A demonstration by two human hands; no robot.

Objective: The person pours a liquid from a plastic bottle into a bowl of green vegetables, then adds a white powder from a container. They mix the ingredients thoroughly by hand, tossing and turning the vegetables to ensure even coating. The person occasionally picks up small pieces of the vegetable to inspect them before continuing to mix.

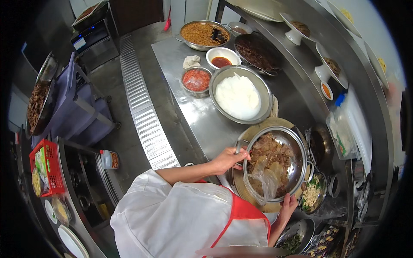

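Observation:
A shiny steel bowl (298, 158) is tilted above a round wooden chopping block (238, 183). Brown cooked meat (271, 146) lies in it, and a clear plastic bag (266, 179) is crumpled over part of the meat. My left hand (228, 159) grips the bowl's left side by a handle, fingers partly hidden. At the lower right rim, my right hand (287, 206) holds the bowl with its fingers mostly underneath. Just beyond stands a wide steel basin (267, 96) of white food in slabs (237, 93).
On the steel table (187, 106) are a bowl of chopped red peppers (196, 80), a white bowl of red sauce (221, 61), a pan of yellow food (201, 34) and a dark wok (258, 53). Chopped nuts and greens (311, 193) sit right. A steel shelf (309, 61) overhangs the table.

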